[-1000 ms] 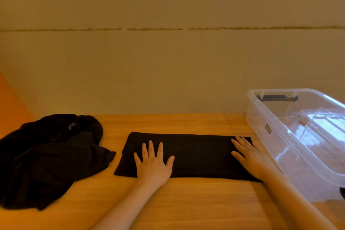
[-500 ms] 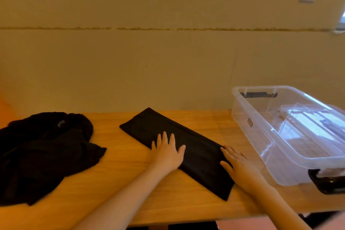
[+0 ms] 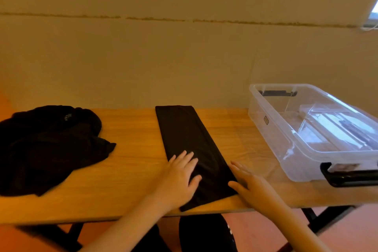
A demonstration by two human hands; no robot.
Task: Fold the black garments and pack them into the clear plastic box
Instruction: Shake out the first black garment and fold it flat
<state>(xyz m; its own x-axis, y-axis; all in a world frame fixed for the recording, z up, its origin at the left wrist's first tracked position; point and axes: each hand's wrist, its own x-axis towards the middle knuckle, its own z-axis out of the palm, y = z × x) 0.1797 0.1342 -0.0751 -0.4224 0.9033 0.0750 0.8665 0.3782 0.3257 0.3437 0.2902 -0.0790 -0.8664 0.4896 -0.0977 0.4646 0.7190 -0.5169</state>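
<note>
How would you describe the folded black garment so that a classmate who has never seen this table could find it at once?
Start at the wooden table against the wall, with a clear plastic box at its right end. The folded garment is the long flat black strip in the middle, under the person's left hand. Unlike the crumpled black pile at the left, it has straight edges.
</note>
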